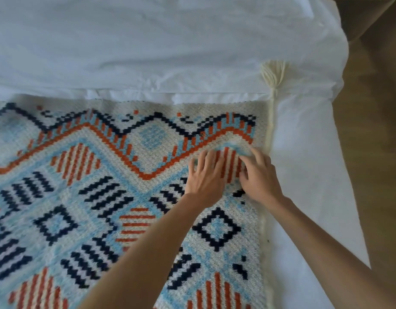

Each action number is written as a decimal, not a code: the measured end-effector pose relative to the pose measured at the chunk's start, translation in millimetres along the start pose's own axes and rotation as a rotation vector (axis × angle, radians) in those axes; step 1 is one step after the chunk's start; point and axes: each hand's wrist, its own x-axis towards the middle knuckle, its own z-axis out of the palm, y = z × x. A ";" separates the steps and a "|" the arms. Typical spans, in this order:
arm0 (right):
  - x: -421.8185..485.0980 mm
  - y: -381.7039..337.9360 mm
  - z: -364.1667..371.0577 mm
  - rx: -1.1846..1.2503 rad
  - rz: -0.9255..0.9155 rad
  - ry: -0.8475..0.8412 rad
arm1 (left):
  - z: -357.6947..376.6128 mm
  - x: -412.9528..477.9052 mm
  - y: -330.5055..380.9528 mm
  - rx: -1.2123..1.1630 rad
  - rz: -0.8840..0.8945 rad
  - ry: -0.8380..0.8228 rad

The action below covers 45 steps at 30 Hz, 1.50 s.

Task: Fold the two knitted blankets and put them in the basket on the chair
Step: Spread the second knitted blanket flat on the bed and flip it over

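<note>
A knitted blanket (107, 186) with cream ground and blue, navy and orange diamond patterns lies spread flat on a white bed. A cream tassel (273, 74) hangs off its far right corner. My left hand (206, 175) rests palm down with spread fingers near the blanket's far right corner. My right hand (258, 175) lies flat beside it, close to the right edge. A small raised ripple of blanket sits just beyond the fingertips. Neither hand grips the fabric. No second blanket, basket or chair is in view.
White bedding (161, 45) covers the bed beyond the blanket, with a pillow-like bulge at the far right. The bed's right edge (340, 166) drops to a brown wooden floor (375, 152).
</note>
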 end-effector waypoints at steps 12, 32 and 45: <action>-172.8 -44.3 51.6 -0.028 0.051 -0.010 | 3.4 -144.5 10.0 0.016 -0.177 -0.224; -410.7 -52.9 96.7 0.553 0.666 0.044 | 22.9 -271.8 113.4 -0.390 -0.192 -0.566; -401.7 -273.4 95.2 0.444 0.424 0.175 | -68.8 -283.2 16.9 -0.528 -0.137 -0.251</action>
